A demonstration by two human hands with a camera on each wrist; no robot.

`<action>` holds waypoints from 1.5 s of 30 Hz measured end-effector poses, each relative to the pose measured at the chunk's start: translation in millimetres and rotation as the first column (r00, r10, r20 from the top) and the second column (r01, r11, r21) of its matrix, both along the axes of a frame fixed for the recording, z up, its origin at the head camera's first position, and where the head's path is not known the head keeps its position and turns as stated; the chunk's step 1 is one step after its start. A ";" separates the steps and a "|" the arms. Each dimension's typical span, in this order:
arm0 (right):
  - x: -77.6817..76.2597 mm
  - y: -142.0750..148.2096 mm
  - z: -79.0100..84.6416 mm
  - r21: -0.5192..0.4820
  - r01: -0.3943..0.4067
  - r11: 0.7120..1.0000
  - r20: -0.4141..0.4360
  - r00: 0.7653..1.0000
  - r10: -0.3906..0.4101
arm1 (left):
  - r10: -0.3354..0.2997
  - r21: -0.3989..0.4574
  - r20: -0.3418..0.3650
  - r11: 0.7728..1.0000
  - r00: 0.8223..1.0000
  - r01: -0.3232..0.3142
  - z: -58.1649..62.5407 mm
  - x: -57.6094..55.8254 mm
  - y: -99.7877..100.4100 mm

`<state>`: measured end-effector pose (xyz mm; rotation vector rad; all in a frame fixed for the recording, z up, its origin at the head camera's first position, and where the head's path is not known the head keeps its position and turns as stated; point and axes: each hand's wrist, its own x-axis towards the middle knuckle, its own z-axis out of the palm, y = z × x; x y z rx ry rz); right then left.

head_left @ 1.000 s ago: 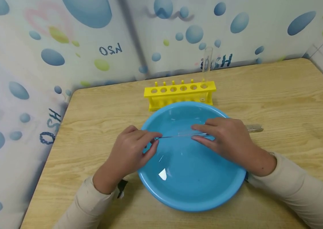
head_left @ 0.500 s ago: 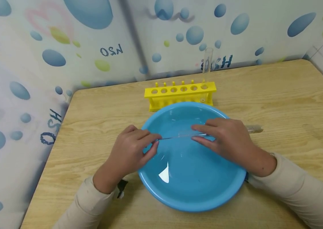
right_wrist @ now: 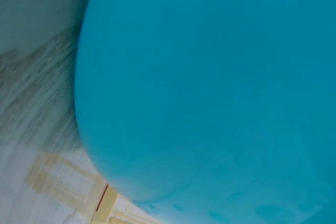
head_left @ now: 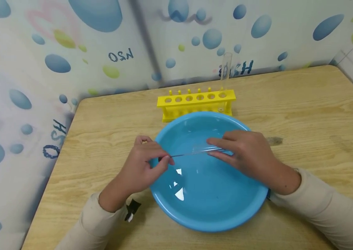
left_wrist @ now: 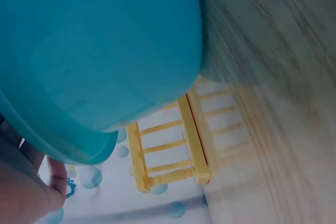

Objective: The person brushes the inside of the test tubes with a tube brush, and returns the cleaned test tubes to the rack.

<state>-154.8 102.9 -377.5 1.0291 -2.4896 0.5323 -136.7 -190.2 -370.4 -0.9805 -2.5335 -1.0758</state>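
Over a light-blue basin in the head view, my left hand pinches the thin wire handle of a test tube brush between thumb and fingers. My right hand grips a clear glass test tube, its mouth facing left. The brush runs into the tube, and its bristles are hard to make out through the glass. A greyish end of the tube sticks out beyond the right hand. In the left wrist view only part of the left hand shows beside the basin rim; the right wrist view shows just the basin's outside.
Behind the basin stands a yellow test tube rack. A second clear test tube is upright in its rightmost hole. A small black-and-white piece shows by the left cuff. A patterned wall rises behind the wooden table.
My left hand has turned and shifted slightly down and left, and the handle's loop is now hidden in its fingers. The tube's far end has moved a little left. More glints show in the basin.
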 end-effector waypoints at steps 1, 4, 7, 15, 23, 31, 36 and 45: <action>0.2 0.0 0.2 -0.002 -0.003 1.000 -0.003 1.000 0.003 | 0.000 0.025 0.037 1.000 0.999 -0.001 0.8 0.3 0.0; -0.2 0.1 1.5 -0.003 -0.005 1.000 -0.008 1.000 0.005 | 0.016 0.044 0.083 0.999 0.996 -0.020 3.3 0.6 0.9; -1.1 0.9 2.4 0.003 -0.008 1.000 -0.009 1.000 0.008 | 0.035 0.002 0.045 0.999 0.998 -0.035 4.5 0.7 2.9; -1.6 3.0 0.6 0.035 -0.068 0.997 -0.014 0.998 0.069 | -0.016 -0.194 -0.041 0.981 0.999 0.008 2.0 2.2 8.5; -0.6 3.1 -2.5 0.025 -0.087 0.996 -0.035 0.996 0.088 | -0.045 -0.168 0.030 0.985 0.999 0.050 5.7 3.7 6.7; -1.6 2.8 -4.0 -0.021 -0.099 0.995 -0.042 0.994 0.098 | -0.027 -0.133 0.046 0.991 0.999 0.033 8.1 5.4 -2.1; -1.8 1.0 -4.0 -0.020 -0.102 0.995 -0.036 0.994 0.102 | -0.004 -0.062 0.103 0.998 0.995 0.010 5.9 8.2 -15.1; -1.5 -1.0 -3.1 -0.026 -0.102 0.994 -0.040 0.994 0.100 | 0.068 -0.010 0.245 0.998 0.967 -0.068 8.2 18.1 -40.3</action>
